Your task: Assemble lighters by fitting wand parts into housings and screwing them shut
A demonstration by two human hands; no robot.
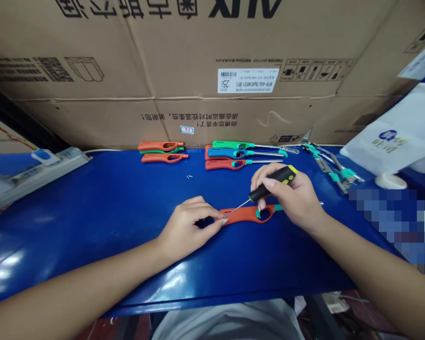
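An orange gas lighter [241,215] lies on the blue table, its handle end to the left and its trigger loop and green collar to the right. In my right hand [292,196] is a black-and-yellow screwdriver [265,189], tilted so its thin shaft points down-left at the lighter's handle end. My left hand [193,226] has thumb and index finger pinched together at that same end, right by the screwdriver tip. Whatever sits between those fingertips is too small or hidden to make out. Part of the lighter's nozzle side is behind my right hand and wrist.
Behind, along a big cardboard box [184,108], lie orange handle shells [163,158] and several assembled lighters [230,164]. Metal nozzle parts with green pieces [335,167] are piled at right, near a white bag [393,132]. A power strip [56,167] lies left on the blue table [109,203].
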